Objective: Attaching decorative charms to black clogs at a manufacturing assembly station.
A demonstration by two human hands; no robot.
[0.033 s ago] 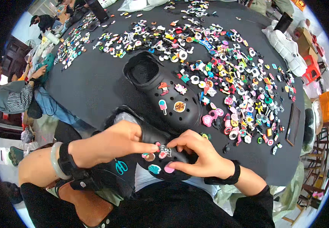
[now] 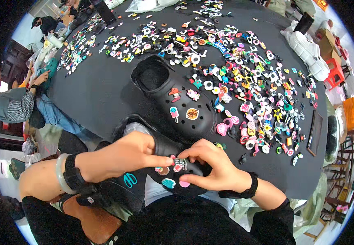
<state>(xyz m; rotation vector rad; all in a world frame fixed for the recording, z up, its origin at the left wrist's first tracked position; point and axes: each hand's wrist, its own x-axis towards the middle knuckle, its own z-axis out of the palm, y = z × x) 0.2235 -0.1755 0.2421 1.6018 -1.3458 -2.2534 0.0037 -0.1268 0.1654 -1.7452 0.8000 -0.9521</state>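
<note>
A black clog [image 2: 165, 143] with holes in its toe is held close to my body, below a second one. My left hand [image 2: 134, 153] grips its upper side, thumb stretched to a small grey-and-white lettered charm [image 2: 181, 162]. From the right, my right hand [image 2: 211, 168] holds the toe, its index fingertip at that same charm and its thumb beside a pink charm [image 2: 184, 184]. A teal shell charm [image 2: 168, 183] and a brown round charm [image 2: 163, 171] sit on the toe too. The fingers partly hide the charms.
A second black clog [image 2: 185, 116] with several charms lies on the dark table [image 2: 91, 90]. Loose colourful charms [image 2: 262, 94] spread across the far and right side. Teal-handled scissors [image 2: 130, 180] are left of my lap. A white clog [image 2: 307, 55] stands far right; another person [image 2: 17, 104] sits left.
The held clog and its charms have shifted very slightly to the right, with my left hand. My right thumb covers a little more of the pink charm.
</note>
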